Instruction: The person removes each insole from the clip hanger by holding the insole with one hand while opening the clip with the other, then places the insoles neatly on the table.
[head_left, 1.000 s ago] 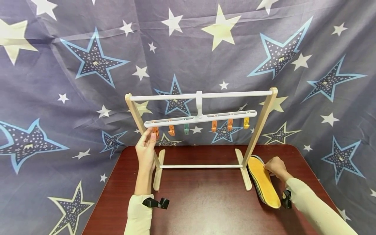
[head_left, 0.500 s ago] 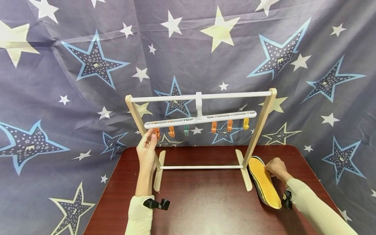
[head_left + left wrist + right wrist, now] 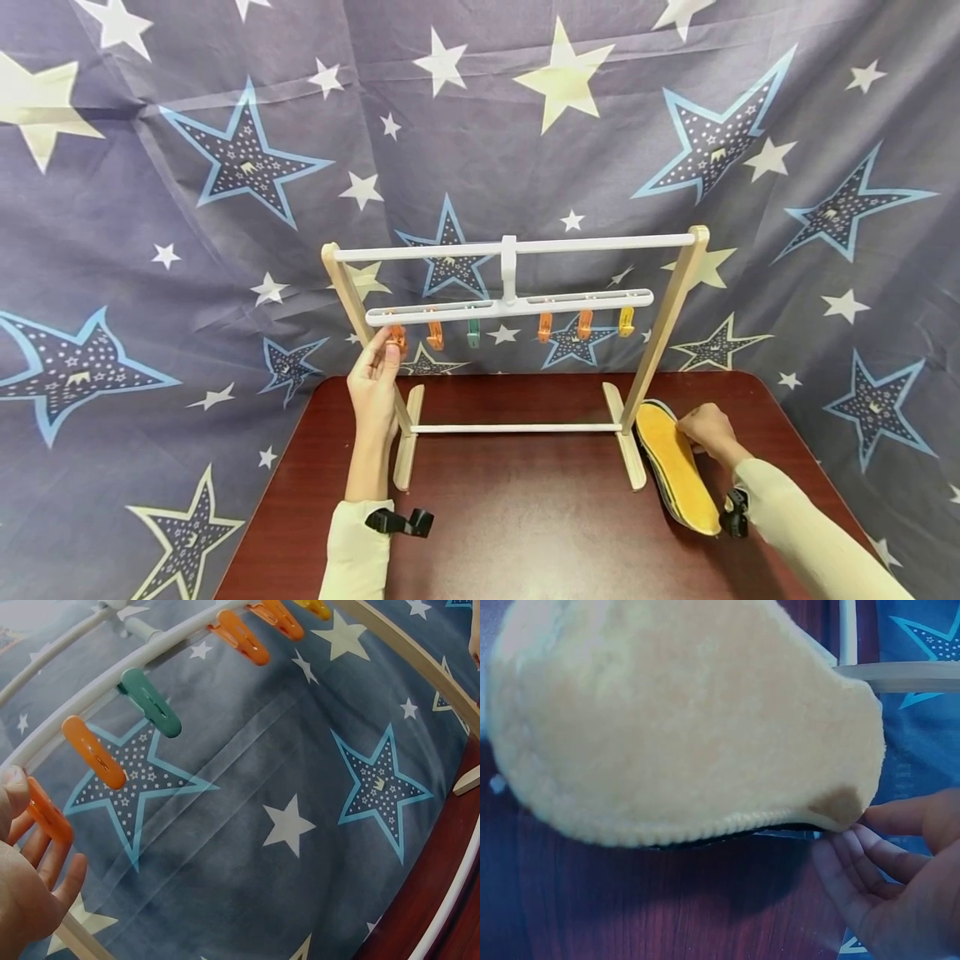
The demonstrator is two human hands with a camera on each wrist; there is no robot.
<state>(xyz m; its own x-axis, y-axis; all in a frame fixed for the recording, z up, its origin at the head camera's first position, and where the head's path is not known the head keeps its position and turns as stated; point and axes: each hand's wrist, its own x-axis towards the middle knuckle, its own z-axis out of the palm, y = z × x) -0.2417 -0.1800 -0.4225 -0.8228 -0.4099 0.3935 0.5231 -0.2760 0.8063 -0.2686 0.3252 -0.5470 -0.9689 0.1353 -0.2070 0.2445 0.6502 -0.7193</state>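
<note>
In the head view my left hand (image 3: 374,385) is at the left end of a white clip hanger (image 3: 444,313) and pinches the outermost orange clip (image 3: 397,337). The left wrist view shows the thumb near the top of that orange clip (image 3: 49,811), with fingers behind it. On the right, my right hand (image 3: 707,431) pinches the edge of a fuzzy yellow insole (image 3: 677,475) between thumb and fingers. That insole (image 3: 690,720) fills much of the right wrist view, and a dark layer shows under its edge. Other orange clips (image 3: 585,323), a green clip (image 3: 473,332) and a yellow clip (image 3: 626,321) hang along the hanger.
The hanger hooks onto the white top rail (image 3: 600,243) of a wooden stand (image 3: 660,333), whose feet stand on the dark red table (image 3: 517,517). The insole lies beside the stand's right foot (image 3: 624,436). A star-patterned curtain (image 3: 480,150) hangs behind the table.
The hanger and its clips have shifted very slightly left. Both hands keep nearly the same places, the left on the orange clip and the right on the insole.
</note>
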